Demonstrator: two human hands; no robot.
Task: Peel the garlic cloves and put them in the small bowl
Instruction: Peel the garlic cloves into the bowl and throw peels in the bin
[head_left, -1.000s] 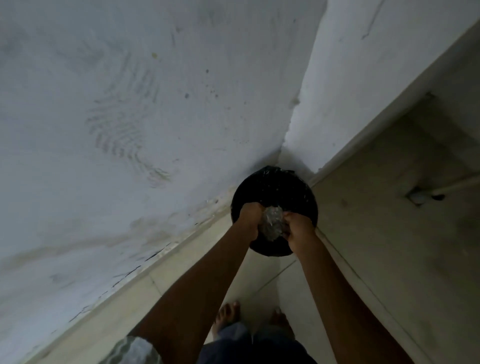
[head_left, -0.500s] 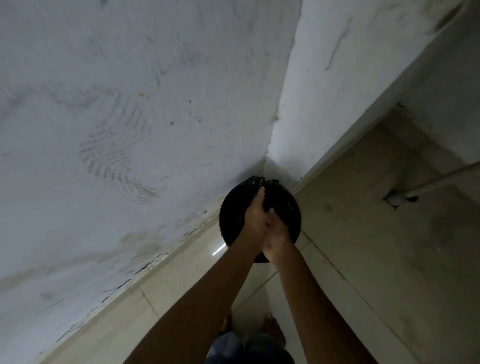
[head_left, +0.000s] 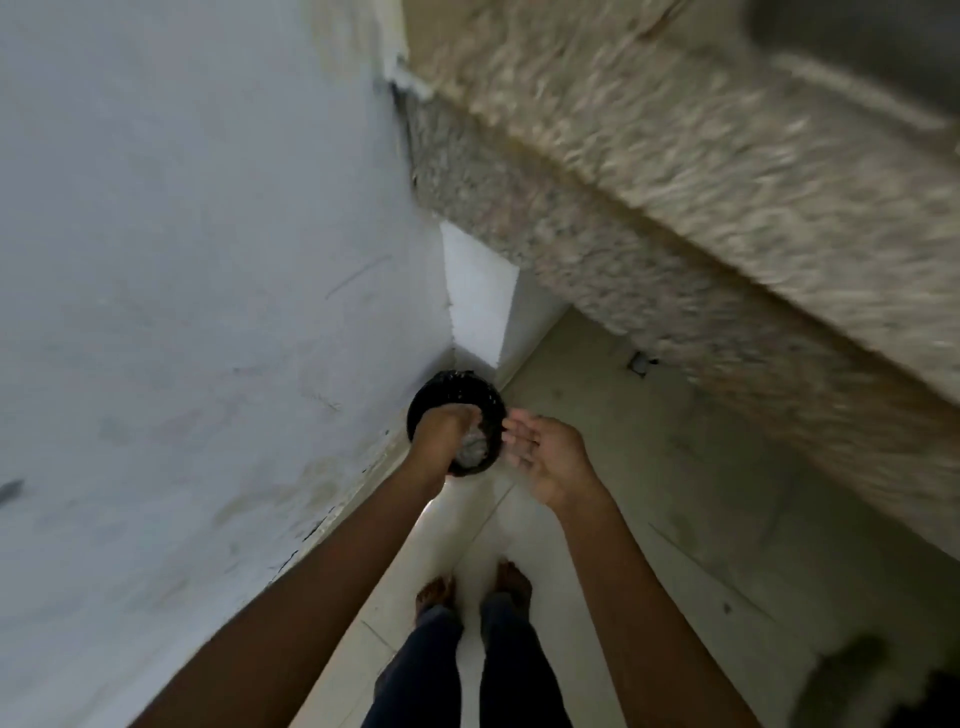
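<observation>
Left hand (head_left: 440, 437) dips into the black bin (head_left: 457, 396) at a pale crumpled wad (head_left: 472, 448), grip unreadable, while the right hand (head_left: 546, 453) is spread beside it: likely binning waste, with garlic and bowl unseen, so next back to them.

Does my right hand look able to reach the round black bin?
Likely yes: right hand open beside the round black bin; left hand, gripping a crumpled clear wad, crowds its mouth.
</observation>
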